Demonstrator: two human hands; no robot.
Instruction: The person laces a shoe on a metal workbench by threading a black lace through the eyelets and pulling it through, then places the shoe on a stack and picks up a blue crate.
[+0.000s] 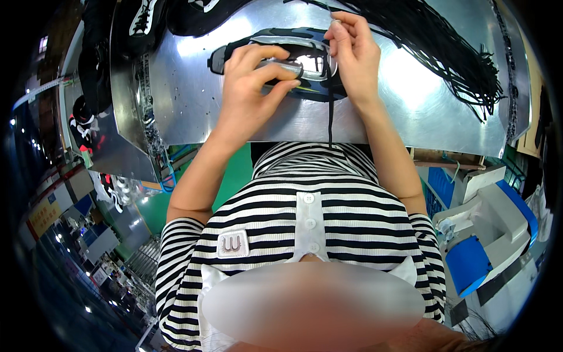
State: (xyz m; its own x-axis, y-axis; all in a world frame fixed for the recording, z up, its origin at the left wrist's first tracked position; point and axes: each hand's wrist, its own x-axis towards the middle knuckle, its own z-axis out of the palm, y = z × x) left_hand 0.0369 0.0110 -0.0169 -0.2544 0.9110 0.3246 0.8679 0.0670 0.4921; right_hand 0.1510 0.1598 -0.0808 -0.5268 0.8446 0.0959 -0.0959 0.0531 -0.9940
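A dark blue and black shoe (314,92) with grey trim lies sideways on the metal tabletop, its opening facing up. My left hand (252,82) is closed on the near edge of that opening, thumb and fingers pinching the grey trim. A black shoelace (330,117) crosses the shoe's right part and hangs down over the near table edge. Above the shoe's right end, my right hand (356,56) is raised with thumb and forefinger pinched together. A thin strand, seemingly a shoelace end, shows at those fingertips; its path behind the hand is hidden.
A thick bundle of black shoelaces (434,53) spreads across the table's far right. More black shoes (138,26) stand at the far left. The metal table (182,111) ends just before my body. A grey and blue machine or bin (492,229) stands at the lower right.
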